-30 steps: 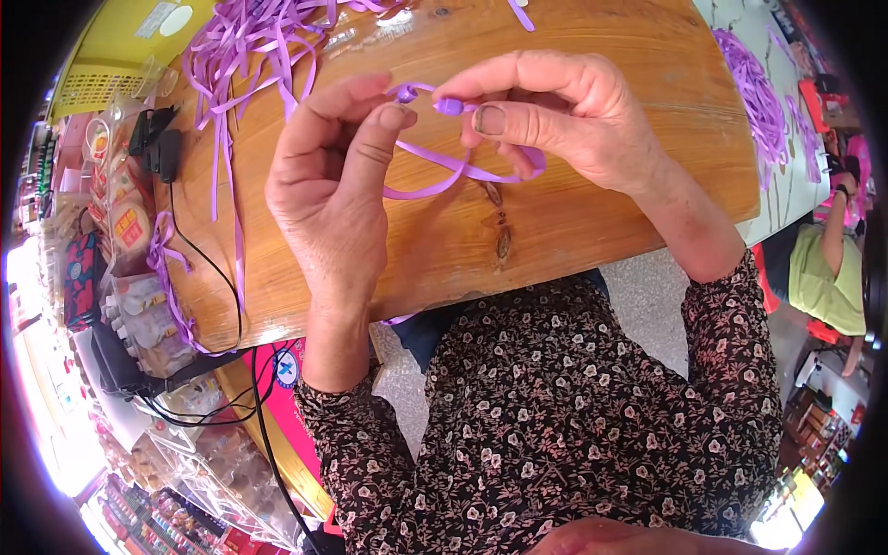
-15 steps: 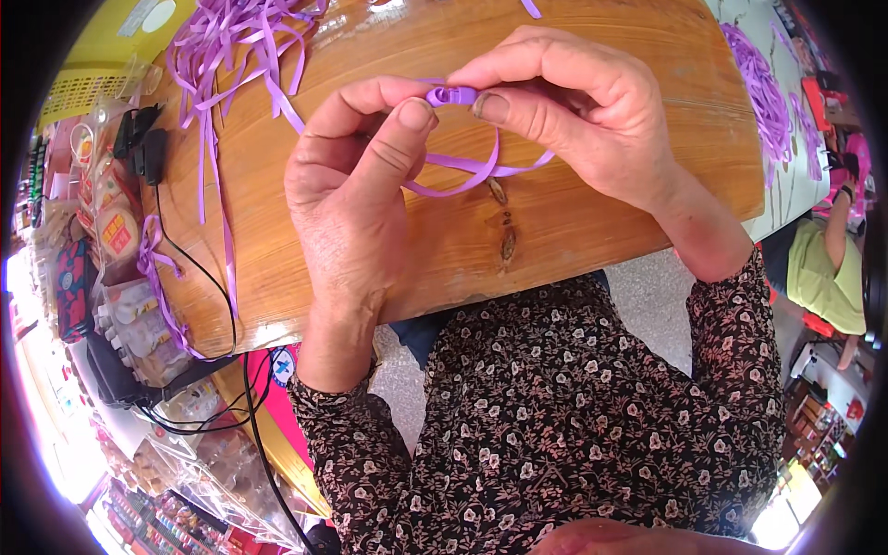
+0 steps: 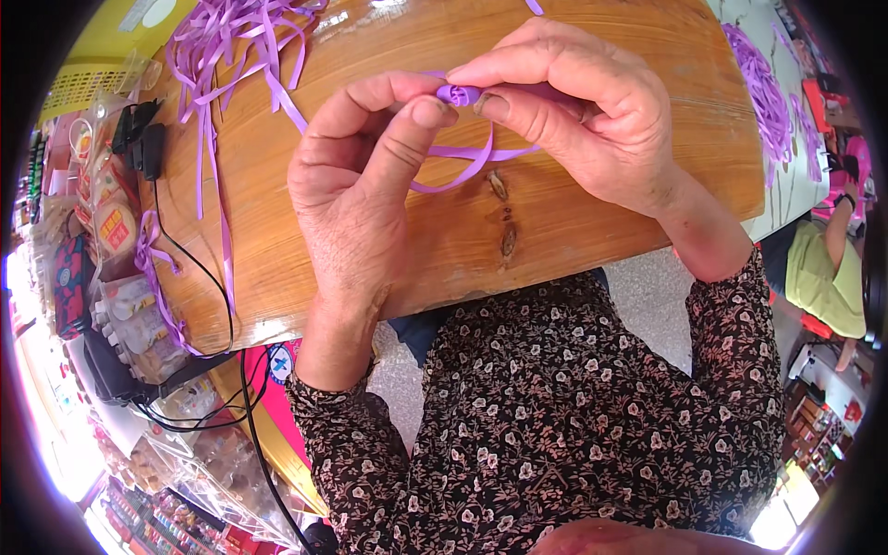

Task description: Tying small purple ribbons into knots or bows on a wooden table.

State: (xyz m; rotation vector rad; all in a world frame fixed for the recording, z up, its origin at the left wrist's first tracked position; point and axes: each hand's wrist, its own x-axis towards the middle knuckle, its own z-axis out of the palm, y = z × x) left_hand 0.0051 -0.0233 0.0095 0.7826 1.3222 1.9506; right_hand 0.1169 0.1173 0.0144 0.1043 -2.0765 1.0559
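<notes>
Between my two hands, above the wooden table point(image 3: 573, 231), is a small purple plastic buckle point(image 3: 460, 95). My left hand point(image 3: 351, 176) pinches its left end with thumb and forefinger. On the other end, the thumb and forefinger of my right hand point(image 3: 597, 116) are closed. A purple ribbon point(image 3: 462, 176) hangs in a loop below the buckle, crossing over itself near the table top. Fingertips cover both ends of the buckle, so how the ribbon joins it is hidden.
A heap of purple ribbons point(image 3: 236, 46) lies at the far left, its strands trailing to the near edge. Beside it stands a yellow basket point(image 3: 88, 83). A black cable point(image 3: 199, 264) runs down the left side. More ribbons point(image 3: 760, 92) lie on a white table; a person point(image 3: 828, 277) is at far right.
The buckle has been turned slightly between my fingers, showing its slotted face. My left hand has shifted a little to the right, and the ribbon loop has moved slightly left and up.
</notes>
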